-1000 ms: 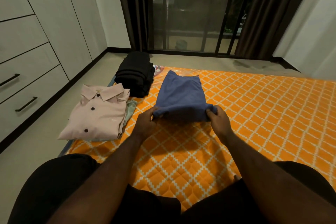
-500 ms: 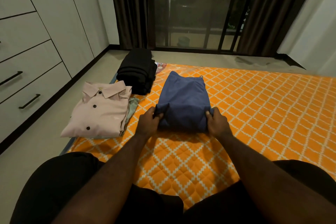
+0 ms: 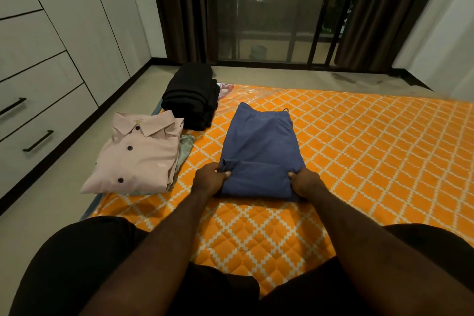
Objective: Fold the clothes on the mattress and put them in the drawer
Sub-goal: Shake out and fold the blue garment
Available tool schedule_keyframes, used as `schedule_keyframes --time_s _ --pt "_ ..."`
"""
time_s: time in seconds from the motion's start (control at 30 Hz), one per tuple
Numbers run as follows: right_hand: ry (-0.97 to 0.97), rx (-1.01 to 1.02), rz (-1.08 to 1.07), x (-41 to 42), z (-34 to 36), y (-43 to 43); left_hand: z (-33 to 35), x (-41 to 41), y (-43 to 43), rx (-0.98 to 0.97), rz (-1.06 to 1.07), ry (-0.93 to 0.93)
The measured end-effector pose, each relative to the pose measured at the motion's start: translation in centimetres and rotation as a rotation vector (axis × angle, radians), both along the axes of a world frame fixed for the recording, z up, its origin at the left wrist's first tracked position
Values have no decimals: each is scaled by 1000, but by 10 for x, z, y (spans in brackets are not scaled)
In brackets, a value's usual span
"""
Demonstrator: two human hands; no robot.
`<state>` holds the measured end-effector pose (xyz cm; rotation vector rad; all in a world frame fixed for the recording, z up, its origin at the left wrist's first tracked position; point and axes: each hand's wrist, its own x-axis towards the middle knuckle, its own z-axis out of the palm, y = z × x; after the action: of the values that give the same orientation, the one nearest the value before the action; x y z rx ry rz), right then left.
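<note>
While the person sits at the edge of the orange quilted mattress [image 3: 359, 151], the blue garment [image 3: 259, 151] lies on it just in front of them, its near end doubled over. The left hand [image 3: 209, 179] pinches that fold's left corner and the right hand [image 3: 305, 183] grips its right corner, fingers curled into the cloth. A folded pink shirt [image 3: 139, 159] and a black stack [image 3: 192, 97] lie to the left, near the closed drawers [image 3: 38, 141].
</note>
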<state>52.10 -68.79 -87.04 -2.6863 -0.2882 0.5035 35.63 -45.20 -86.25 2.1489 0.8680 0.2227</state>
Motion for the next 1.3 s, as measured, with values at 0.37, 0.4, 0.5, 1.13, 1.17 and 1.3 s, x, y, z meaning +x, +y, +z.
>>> schedule_keyframes --time_s 0.37,0.4,0.5,1.13,1.17,1.3 --pt "-352 -39 169 -19 28 -12 11 -10 12 387 -213 -129" --pt "-407 -82 232 -22 30 -12 13 -10 11 361 -289 -115" --pt "-433 -169 338 -21 34 -14 10 -14 13 500 -522 91" --pt "-62 -148 387 1 23 -34 -3 -24 29 288 -503 109" --pt "-59 -153 399 1 23 -32 -4 -24 28 263 -485 86" --pt "-51 -113 403 3 26 -34 -3 -23 24 156 -362 -2"
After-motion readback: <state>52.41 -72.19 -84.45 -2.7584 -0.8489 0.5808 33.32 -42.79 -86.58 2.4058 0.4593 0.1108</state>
